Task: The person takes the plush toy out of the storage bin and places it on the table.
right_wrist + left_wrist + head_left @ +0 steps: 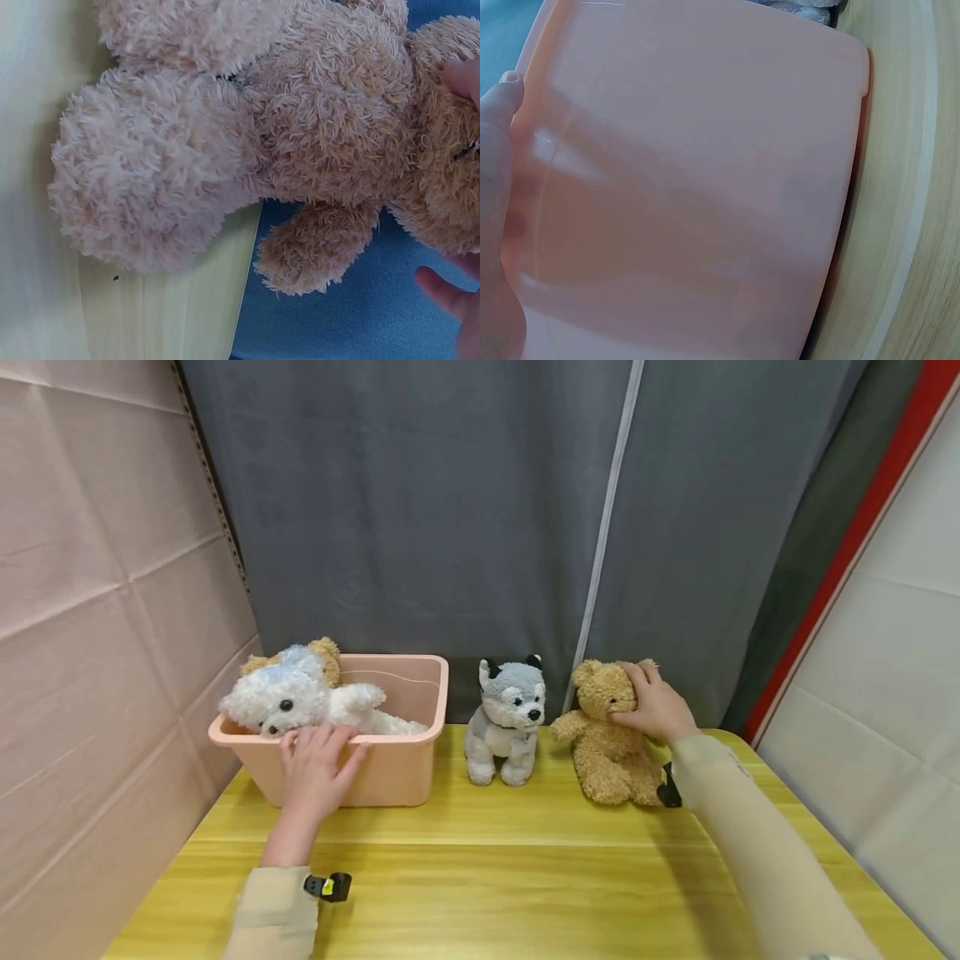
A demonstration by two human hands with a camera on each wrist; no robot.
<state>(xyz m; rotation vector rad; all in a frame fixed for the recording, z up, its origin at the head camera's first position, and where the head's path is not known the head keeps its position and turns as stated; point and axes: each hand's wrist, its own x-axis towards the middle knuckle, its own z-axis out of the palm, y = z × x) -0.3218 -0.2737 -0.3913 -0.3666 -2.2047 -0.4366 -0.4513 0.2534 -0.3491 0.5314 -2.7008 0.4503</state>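
My left hand (318,772) grips the near rim of a pink plastic bin (360,777), its fingers hooked over the edge. In the left wrist view the thumb (499,105) lies along the rim. A white plush dog (281,697) leans inside the bin, its head over the rim just beyond that hand. On the right, a brown teddy bear (607,756) sits upright on the table. My right hand (660,710) holds its head from the side, thumb across the face. The right wrist view shows the bear's body (330,112) and a fingertip on its fur.
A grey-and-white plush husky (506,722) sits between the bin and the bear. Another tan plush toy (327,658) peeks out behind the white dog, mostly hidden. A grey curtain (420,527) hangs behind the wooden table (480,893), with pale cloth walls at both sides.
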